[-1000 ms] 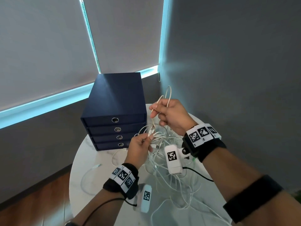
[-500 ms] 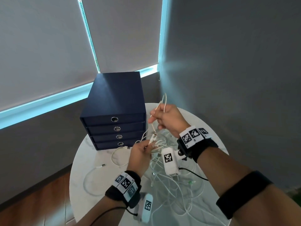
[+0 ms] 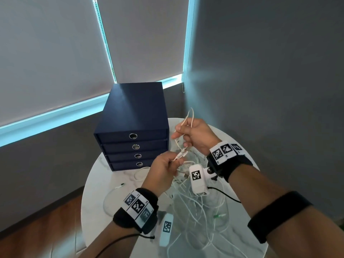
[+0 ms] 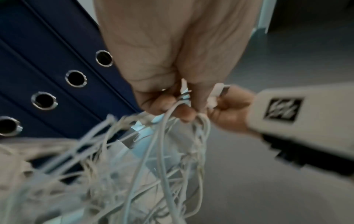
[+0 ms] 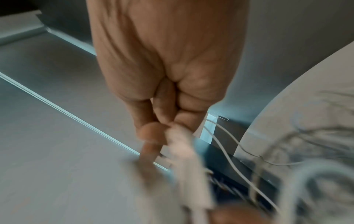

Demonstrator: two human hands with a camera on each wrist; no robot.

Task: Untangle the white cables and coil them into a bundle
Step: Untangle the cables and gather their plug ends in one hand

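A tangle of white cables (image 3: pixel 197 207) lies on the round white table (image 3: pixel 96 187) and hangs up into both hands. My left hand (image 3: pixel 172 161) pinches a cable just behind its white plug, and the left wrist view shows the fingers of the left hand (image 4: pixel 172 104) curled round several strands (image 4: pixel 162 144). My right hand (image 3: pixel 183 133) is a little higher and further back. It pinches a doubled loop of white cable (image 3: pixel 190 116) that sticks up above its fingers. In the right wrist view the right hand (image 5: pixel 159 136) is blurred, with thin cable (image 5: pixel 226 150) trailing beside it.
A dark blue box with several drawers (image 3: pixel 133 125) stands at the back left of the table, close to the hands. One loose white cable (image 3: pixel 109 196) lies on the table's left part. Grey walls and window blinds close in behind; wooden floor (image 3: pixel 42 226) lies below left.
My right hand dropped from its higher position toward the left hand, then stayed near it, still holding the loop. The left hand has kept its hold on the plug end.
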